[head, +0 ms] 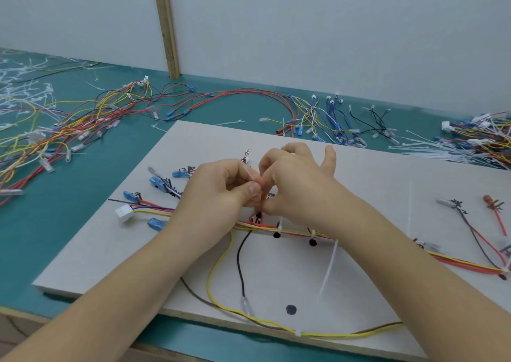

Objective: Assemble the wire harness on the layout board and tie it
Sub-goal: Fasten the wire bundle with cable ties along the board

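A grey layout board [276,273] lies on the green table, marked with black dots. The wire harness [459,263] runs across it in red, yellow, white and black wires, with blue terminals [157,182] and a white connector [123,212] fanned out at its left end. Over the board's middle my left hand [224,187] pinches a thin white cable tie between thumb and forefinger. My right hand [293,176] meets it fingertip to fingertip and pinches the same tie just above the bundle. Two white ties [279,226] sit on the bundle. A long loose tie tail [329,267] hangs below my right wrist.
Loose wire bundles [69,129] cover the table at the left, more wires [326,118] lie behind the board, and a heap of white cable ties [448,145] sits at the right. A wooden post [166,26] stands against the white wall. Yellow and black wires [221,278] loop near the board's front edge.
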